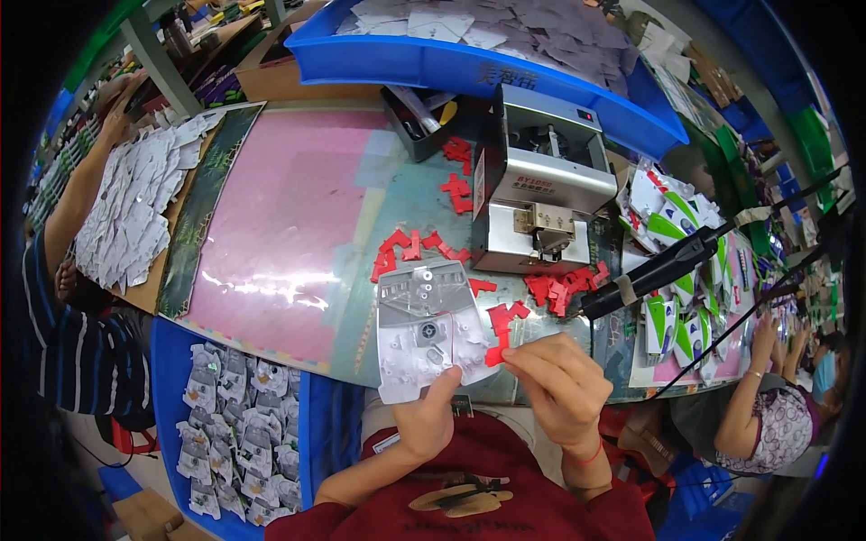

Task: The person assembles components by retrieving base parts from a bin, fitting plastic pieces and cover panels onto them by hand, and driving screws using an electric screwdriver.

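Left hand (428,422) grasps a white plastic housing half (403,353) at the middle of the worktop's (271,194) near edge: thumb on the inner face by the lower right corner, fingers hidden beneath. Shell lies open side up, presumably so that its posts and ribs stay in view; cannot tell whether the worktop bears any of its weight. Right hand (566,389) pinches a small red plastic piece (495,354) between thumb and forefinger, just beside the shell's right side; contact with the shell cannot be made out. Fingertip hold leaves most of the piece exposed, which should suit fine placing. Below the near edge, toward its left end, a blue crate (307,442) holds similar fitted shells in rows, probably so that they do not tangle. Loose red pieces (412,245) curve around the shell's far end, and a red heap (561,290) lies to its right, likely for a short reach. Black electric screwdriver (657,270) slants over the worktop's right part, tip toward the middle, apparently handy for the right hand. Beyond the heap stands a metal benchtop screw feeder (541,185), front toward the near edge, seemingly for easy pickup. At the far edge, a blue tray (388,68) holds flat white parts, perhaps kept back to leave working room.
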`<state>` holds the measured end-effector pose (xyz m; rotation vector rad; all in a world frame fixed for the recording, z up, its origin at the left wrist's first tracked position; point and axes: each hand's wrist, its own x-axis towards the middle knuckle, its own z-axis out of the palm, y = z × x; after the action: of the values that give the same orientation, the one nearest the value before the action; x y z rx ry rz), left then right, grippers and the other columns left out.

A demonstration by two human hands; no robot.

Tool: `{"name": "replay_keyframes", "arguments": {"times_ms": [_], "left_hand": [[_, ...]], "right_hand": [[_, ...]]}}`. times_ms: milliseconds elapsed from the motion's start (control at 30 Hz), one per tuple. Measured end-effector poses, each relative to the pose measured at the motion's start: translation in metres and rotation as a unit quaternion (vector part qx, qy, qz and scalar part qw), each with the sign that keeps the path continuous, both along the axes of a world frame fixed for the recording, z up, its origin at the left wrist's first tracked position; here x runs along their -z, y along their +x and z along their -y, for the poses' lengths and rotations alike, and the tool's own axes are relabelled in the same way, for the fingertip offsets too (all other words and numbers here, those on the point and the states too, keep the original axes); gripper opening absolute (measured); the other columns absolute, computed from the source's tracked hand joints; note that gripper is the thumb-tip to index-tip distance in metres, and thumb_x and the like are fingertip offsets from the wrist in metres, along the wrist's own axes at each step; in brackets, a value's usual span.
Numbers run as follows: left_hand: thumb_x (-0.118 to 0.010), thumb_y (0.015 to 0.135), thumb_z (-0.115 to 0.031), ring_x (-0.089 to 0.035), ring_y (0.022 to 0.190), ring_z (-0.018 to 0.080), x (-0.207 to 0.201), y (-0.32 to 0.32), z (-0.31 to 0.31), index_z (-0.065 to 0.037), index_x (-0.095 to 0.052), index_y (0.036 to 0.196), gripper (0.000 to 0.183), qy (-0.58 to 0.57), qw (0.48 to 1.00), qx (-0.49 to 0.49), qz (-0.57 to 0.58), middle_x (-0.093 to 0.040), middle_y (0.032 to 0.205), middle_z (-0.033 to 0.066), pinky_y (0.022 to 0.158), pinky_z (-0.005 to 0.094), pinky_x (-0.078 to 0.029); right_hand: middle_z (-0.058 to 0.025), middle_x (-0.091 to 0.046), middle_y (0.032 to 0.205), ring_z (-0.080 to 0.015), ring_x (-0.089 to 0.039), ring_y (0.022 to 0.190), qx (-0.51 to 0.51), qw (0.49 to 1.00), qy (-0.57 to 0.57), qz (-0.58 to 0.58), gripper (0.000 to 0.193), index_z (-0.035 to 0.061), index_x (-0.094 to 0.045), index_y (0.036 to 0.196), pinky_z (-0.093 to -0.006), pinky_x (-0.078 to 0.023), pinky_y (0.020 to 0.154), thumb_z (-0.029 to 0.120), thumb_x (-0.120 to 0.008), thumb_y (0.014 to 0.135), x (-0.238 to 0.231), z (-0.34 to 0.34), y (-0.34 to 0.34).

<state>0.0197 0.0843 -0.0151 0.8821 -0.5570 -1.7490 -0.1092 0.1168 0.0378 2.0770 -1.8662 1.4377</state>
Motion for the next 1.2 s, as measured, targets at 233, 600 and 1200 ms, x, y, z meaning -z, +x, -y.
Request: {"name": "replay_keyframes", "arguments": {"times_ms": [233, 600, 1200], "left_hand": [[-0.057, 0.074, 0.001, -0.054, 0.076, 0.0126, 0.007, 0.006, -0.006, 0.002, -0.055, 0.094, 0.02, -0.073, 0.993, 0.011, 0.087, -0.058, 0.086, 0.0057, 0.067, 0.0243, -0.042], [-0.055, 0.077, 0.002, -0.057, 0.079, 0.0135, 0.007, 0.01, -0.008, 0.003, -0.055, 0.099, 0.022, -0.124, 0.989, 0.038, 0.068, -0.059, 0.089, 0.0067, 0.068, 0.0238, -0.045], [-0.052, 0.076, 0.005, -0.053, 0.069, 0.0084, 0.011, 0.022, -0.005, 0.003, -0.051, 0.095, 0.019, -0.253, 0.948, 0.083, 0.178, -0.056, 0.082, 0.0051, 0.053, 0.0194, -0.042]], "right_hand": [[-0.0091, -0.059, 0.076, -0.0221, -0.057, 0.063, -0.043, 0.998, 0.01, -0.044, 0.028, -0.0016, -0.062, 0.084, -0.0282, -0.046, 0.054, -0.009, -0.063, 0.057, -0.005, 0.005, 0.019], [-0.006, -0.054, 0.077, -0.0205, -0.053, 0.063, -0.035, 0.991, 0.029, -0.127, 0.033, 0.0017, -0.063, 0.087, -0.0291, -0.043, 0.051, -0.004, -0.063, 0.054, -0.001, 0.006, 0.024], [-0.0069, -0.05, 0.072, -0.0187, -0.047, 0.062, -0.091, 0.979, 0.036, -0.179, 0.025, -0.0054, -0.057, 0.079, -0.0267, -0.039, 0.049, 0.007, -0.055, 0.057, -0.004, 0.012, 0.024]]}}
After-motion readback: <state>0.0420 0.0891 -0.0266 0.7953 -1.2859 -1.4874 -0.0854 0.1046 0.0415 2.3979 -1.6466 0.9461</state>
